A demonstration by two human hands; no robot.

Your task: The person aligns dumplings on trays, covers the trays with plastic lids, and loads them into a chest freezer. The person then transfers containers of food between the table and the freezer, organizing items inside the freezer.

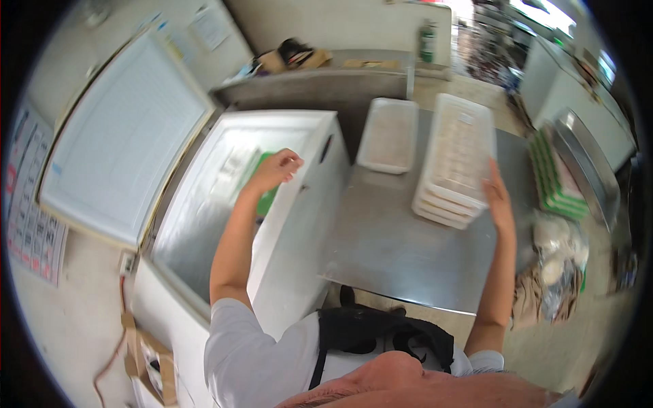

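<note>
My left hand [279, 167] hangs over the front wall of an open chest freezer [285, 219], its fingers loosely curled and nothing visible in them. Behind it, inside the freezer, are green and whitish packages [266, 201], blurred and partly covered by the hand. My right hand [499, 199] lies with extended fingers along the right side of a stack of translucent plastic trays [459, 148]. Pale food portions in rows show through the top tray. Left of that stack, a similar plastic tray [388, 135] rests on the stainless steel table [398, 245].
The raised freezer lid [122, 137] leans back at the left. Right of the table are stacked green-and-white trays [556, 173], a large metal pan [586, 163] and plastic bags [556, 250]. A fire extinguisher [427, 43] stands at the back; a cardboard box [150, 357] sits lower left.
</note>
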